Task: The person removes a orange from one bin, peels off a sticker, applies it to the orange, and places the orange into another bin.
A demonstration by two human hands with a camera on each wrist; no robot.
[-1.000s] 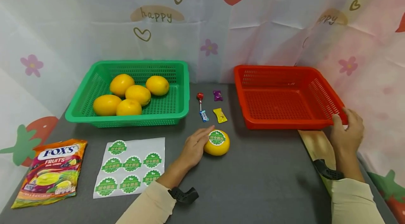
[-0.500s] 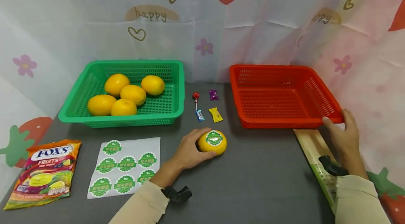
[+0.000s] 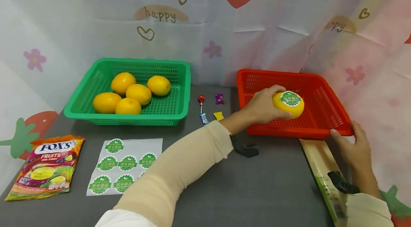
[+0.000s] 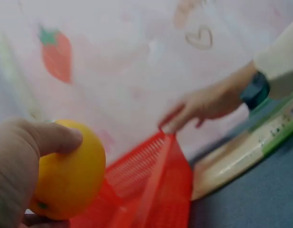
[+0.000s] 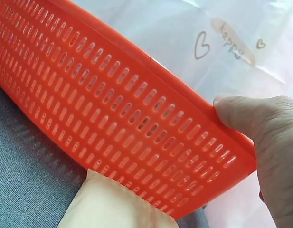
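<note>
My left hand (image 3: pixel 264 104) grips a yellow lemon (image 3: pixel 297 107) by its sides, over the red basket (image 3: pixel 273 132). A round green-and-white sticker (image 3: pixel 290 98) faces up on the lemon. In the left wrist view, my thumb lies across the lemon (image 4: pixel 84 175). My right hand (image 3: pixel 358 148) holds the basket's front right corner; in the right wrist view, the thumb (image 5: pixel 236 111) presses on the basket rim, with the other fingers mostly hidden. Several more lemons (image 3: pixel 138 94) lie in the green basket (image 3: pixel 128 119) at the back left.
A sheet of green stickers (image 3: pixel 128 164) and a FOX'S candy bag (image 3: pixel 48 168) lie at the left. Between the baskets are a lollipop (image 3: pixel 201 102), a purple candy (image 3: pixel 219 98) and a yellow candy (image 3: pixel 218 115). A long cream-and-green packet (image 3: pixel 324 173) lies beside my right wrist.
My left hand has taken hold of the stickered lemon and carried it from the table's middle up and right, over the red basket. My right hand has stayed at the basket's corner.
</note>
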